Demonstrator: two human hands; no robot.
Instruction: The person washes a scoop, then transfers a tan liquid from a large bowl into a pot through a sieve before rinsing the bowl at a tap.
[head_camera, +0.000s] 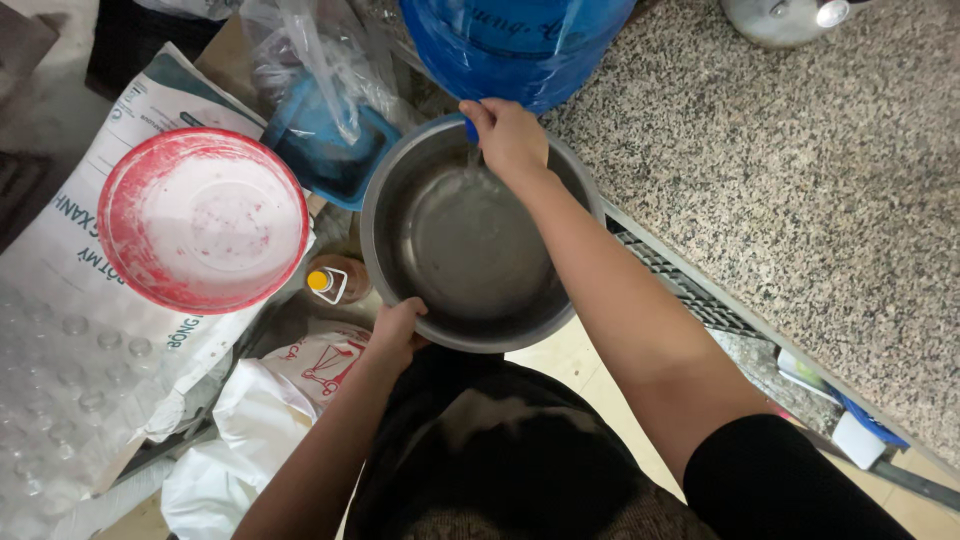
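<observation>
Water is lying shallow at the bottom of the metal bowl (470, 250), and a thin stream seems to be falling into it near the far rim. The left hand (397, 335) is gripping the near rim of this bowl, with fingers closed around the edge, and is holding it in the air in front of the person's body. The right hand (508, 135) is closing on a small blue tap (470, 128) of the big blue water jug (515, 45), which is standing on the speckled stone counter (800, 190). Beside the bowl, to the left, a red plastic basin (200, 215) is sitting on a printed sack (80, 260); it is holding only white and pink residue. Between the two containers, lower down, a small bottle with yellow cap (322, 281) is standing.
</observation>
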